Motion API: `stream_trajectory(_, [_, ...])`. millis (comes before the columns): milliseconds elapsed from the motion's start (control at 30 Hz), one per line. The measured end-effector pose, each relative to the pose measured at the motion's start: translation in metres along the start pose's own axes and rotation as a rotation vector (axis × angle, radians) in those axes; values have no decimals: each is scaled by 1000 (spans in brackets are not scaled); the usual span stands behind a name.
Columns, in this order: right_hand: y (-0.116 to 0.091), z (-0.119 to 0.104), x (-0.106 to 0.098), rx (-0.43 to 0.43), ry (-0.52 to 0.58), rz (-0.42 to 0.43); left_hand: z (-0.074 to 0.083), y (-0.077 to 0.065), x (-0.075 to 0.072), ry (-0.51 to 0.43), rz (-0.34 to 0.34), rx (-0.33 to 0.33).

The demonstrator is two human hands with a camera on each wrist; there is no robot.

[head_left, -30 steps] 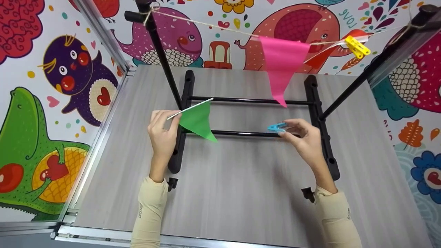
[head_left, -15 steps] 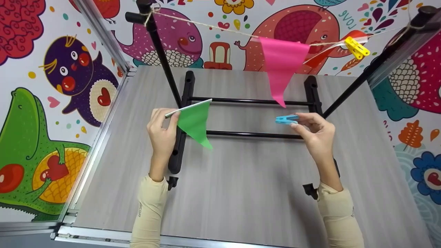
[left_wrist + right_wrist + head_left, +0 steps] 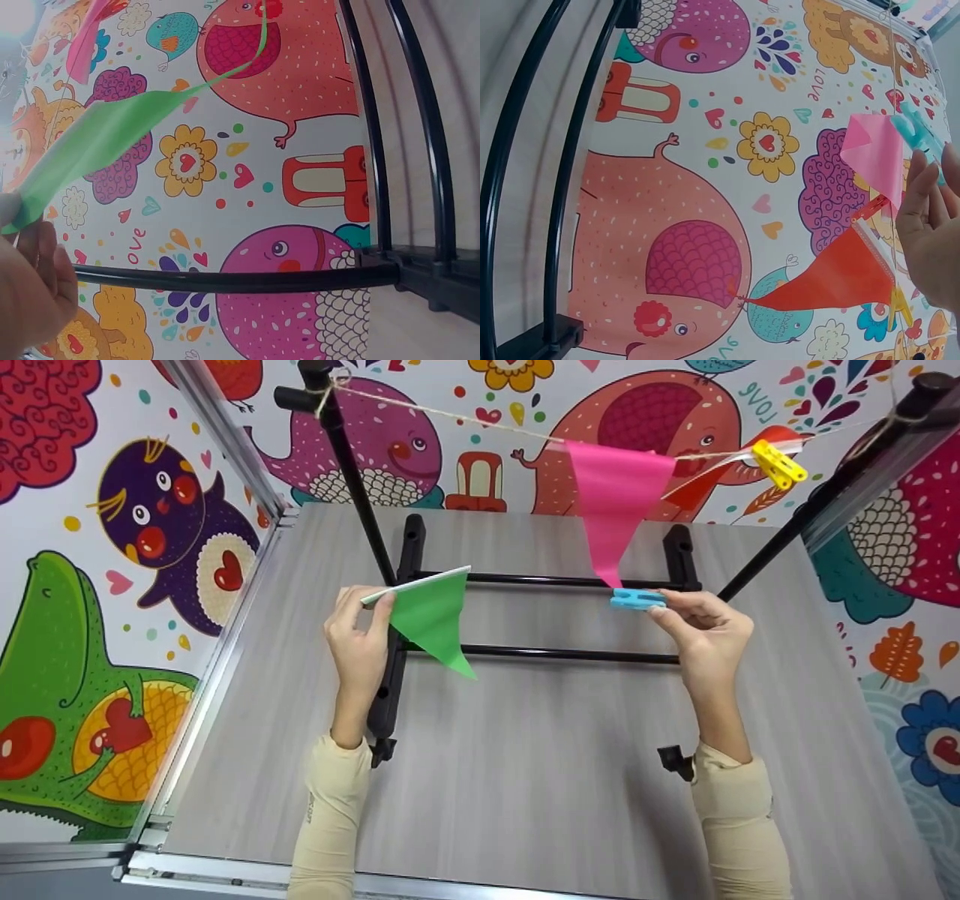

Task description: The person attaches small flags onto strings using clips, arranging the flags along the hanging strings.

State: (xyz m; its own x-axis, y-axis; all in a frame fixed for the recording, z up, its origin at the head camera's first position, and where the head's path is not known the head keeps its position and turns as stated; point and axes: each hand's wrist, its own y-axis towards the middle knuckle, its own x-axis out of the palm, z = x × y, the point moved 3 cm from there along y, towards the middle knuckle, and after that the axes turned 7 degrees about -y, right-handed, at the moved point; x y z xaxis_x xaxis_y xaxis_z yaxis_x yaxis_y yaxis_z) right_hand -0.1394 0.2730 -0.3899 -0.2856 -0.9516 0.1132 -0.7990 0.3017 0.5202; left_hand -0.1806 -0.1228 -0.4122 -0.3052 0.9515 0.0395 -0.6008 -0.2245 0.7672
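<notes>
Near the left post, my left hand (image 3: 356, 634) pinches a green pennant (image 3: 435, 615) by one end of its white top edge, thumb in front. The pennant hangs slanted, its tip pointing down and right; in the left wrist view it looks long and twisted. On the right, my right hand (image 3: 709, 634) pinches a blue clothespin (image 3: 636, 599) between thumb and fingers. In the head view the clothespin lies just below the tip of a pink pennant (image 3: 619, 495); whether they touch I cannot tell. The pink pennant hangs over a string (image 3: 450, 414).
Black posts (image 3: 349, 472) of a stand hold the string, with two low crossbars (image 3: 540, 653) between its feet. A red pennant (image 3: 829, 274) hangs on the string with a yellow clothespin (image 3: 778, 465). Patterned walls enclose the grey tabletop (image 3: 517, 780).
My right hand has moved up and to the right with the blue clothespin, which now lies more level. The left hand has risen slightly with the green pennant.
</notes>
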Motion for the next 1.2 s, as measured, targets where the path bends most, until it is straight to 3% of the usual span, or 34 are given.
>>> stream_trajectory(567, [12, -11, 4, -46, 114, 43, 7, 21, 12, -89, 6, -53])
stream_trajectory(900, [19, -17, 5, -67, 110, 45, 14, 33, 18, -92, 6, -63])
stream_trajectory(1200, [24, -25, 5, -50, 88, 71, 21, 50, 23, -126, 60, -116])
